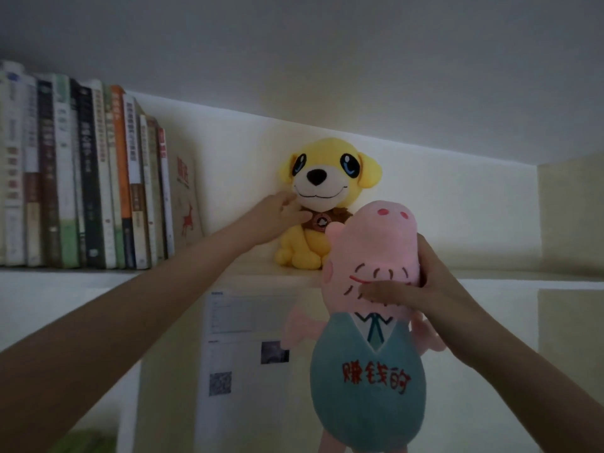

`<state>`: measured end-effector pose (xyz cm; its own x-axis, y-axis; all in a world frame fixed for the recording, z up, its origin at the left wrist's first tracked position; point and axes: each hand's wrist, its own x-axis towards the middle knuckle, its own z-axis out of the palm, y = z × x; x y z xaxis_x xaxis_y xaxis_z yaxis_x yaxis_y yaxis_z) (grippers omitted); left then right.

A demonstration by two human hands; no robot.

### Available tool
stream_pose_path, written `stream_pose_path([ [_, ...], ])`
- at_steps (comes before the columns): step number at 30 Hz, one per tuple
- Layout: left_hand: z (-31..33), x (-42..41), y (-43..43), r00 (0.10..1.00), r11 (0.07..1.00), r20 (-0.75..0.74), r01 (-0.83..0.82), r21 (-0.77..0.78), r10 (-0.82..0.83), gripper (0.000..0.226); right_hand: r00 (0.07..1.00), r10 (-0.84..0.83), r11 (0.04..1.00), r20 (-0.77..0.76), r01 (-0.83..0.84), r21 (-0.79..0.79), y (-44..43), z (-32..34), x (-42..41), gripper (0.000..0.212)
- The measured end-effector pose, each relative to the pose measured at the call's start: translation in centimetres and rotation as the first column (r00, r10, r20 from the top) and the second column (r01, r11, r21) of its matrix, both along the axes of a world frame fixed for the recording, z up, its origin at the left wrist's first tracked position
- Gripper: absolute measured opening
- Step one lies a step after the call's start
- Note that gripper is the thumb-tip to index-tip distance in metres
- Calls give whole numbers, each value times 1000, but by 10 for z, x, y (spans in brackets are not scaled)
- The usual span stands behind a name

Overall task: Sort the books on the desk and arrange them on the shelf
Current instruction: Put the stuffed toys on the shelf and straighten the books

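Several books stand upright in a row at the left end of the white shelf; the last one leans with its beige cover showing a red deer. A yellow plush dog sits on the shelf to their right. My left hand reaches up and touches the dog's cheek and neck, fingers spread. My right hand grips a pink plush pig in a teal vest by its head, held just in front of the shelf edge and partly covering the dog.
Below the shelf, a printed sheet with QR codes hangs on the wall. A side panel closes the shelf at the right. Bare shelf surface lies right of the dog.
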<state>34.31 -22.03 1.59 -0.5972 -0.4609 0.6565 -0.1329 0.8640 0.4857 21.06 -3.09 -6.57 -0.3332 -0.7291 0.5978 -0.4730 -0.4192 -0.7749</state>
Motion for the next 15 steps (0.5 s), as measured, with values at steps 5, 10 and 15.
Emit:
stream_pose_path([
  [5, -47, 67, 37, 973, 973, -128, 205, 101, -192, 34, 995, 96, 995, -5, -95, 36, -23, -22, 42, 93],
  [10, -102, 137, 49, 978, 979, -143, 169, 117, -152, 33, 979, 194, 980, -60, -190, 66, -54, -51, 87, 104],
  [15, -142, 199, 54, 990, 987, -127, 85, 138, -68, 45, 967, 237, 969, -89, -230, 88, -79, -71, 128, 101],
])
